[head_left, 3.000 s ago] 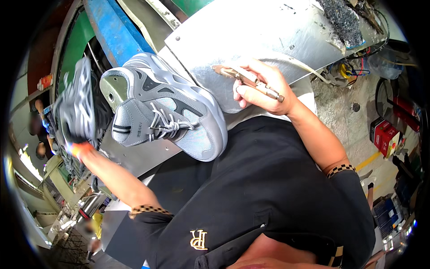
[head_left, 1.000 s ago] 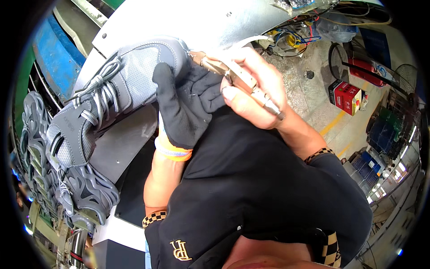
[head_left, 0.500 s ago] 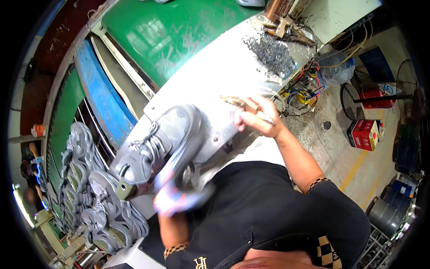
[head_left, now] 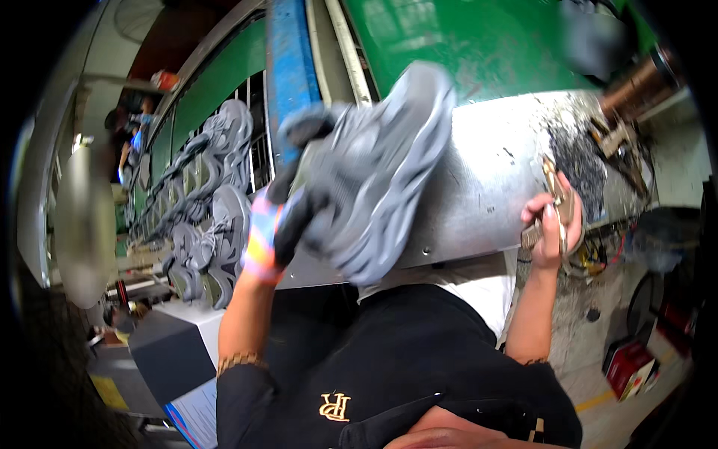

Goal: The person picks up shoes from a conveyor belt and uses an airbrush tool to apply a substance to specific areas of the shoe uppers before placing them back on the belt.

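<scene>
Holding item one, a grey sneaker [head_left: 374,172], your left hand [head_left: 295,217] in its dark glove with a bright striped cuff is closed around the upper, sole turned outward and toe raised toward the blue rail [head_left: 288,67]; the shoe hangs in the air in front of the metal workbench [head_left: 479,187], touching nothing else. Motion blur hides exactly where your fingers sit. Handling, by judgement: light, with a soft, yielding upper and a thick, stiffer moulded sole; you would grip best at the collar or heel, or across the midfoot, since the sole's smooth sides may slip under a glove. Item two: your right hand [head_left: 550,228], bare, is wrapped around a small brass-coloured hand tool [head_left: 557,202], held upright just beside the bench's front edge. Item three: dark filings or debris [head_left: 576,157] scattered over the bench's right end. Item four: a row of matching grey sneakers [head_left: 209,217] racked at your left, well apart from the held one. Item five: a red box [head_left: 628,367] on the floor at lower right.
</scene>
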Available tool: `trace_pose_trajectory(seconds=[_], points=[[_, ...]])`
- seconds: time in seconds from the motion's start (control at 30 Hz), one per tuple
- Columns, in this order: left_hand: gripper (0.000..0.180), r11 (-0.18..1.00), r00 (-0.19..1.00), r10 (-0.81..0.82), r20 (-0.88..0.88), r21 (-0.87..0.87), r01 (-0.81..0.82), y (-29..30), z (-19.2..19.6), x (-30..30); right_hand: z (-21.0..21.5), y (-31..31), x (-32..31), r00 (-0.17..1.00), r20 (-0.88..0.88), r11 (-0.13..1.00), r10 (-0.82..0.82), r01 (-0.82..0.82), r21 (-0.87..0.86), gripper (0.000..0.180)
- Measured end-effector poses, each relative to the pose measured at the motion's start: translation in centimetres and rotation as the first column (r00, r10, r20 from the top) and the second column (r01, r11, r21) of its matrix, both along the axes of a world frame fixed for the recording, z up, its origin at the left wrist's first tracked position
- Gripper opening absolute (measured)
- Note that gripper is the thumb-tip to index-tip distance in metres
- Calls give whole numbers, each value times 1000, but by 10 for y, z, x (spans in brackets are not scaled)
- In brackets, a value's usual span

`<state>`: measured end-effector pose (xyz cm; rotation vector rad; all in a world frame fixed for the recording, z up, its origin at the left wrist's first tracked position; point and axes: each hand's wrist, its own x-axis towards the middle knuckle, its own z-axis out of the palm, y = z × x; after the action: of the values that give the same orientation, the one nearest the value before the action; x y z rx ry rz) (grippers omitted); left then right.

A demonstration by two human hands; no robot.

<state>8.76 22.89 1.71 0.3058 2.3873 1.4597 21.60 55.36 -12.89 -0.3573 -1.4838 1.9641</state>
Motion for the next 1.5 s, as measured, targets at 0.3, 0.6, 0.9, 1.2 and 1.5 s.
trace_pose_trajectory(seconds=[0.3,0.6,0.9,1.2,1.5], points=[[48,917,799,-326,-506,-374,137,380,-60,-193,0,1,-4,1000,31,1000,-3,3,-14,63],[87,594,767,-498,-404,-803,-37,18,-81,-348,0,-5,-2,994,41,990,-97,93,103,64],[78,220,873,148,-465,-845,-487,-275,-54,-257,1,-1,-6,997,75,992,29,-38,120,53],[32,856,664,-253,-704,-483,-186,-80,-7,-69,-14,16,0,998,54,998,-26,22,67,50],[50,887,657,-343,-671,-462,-9,-33,-94,93,-5,24,8,989,56,984,-135,127,122,47]])
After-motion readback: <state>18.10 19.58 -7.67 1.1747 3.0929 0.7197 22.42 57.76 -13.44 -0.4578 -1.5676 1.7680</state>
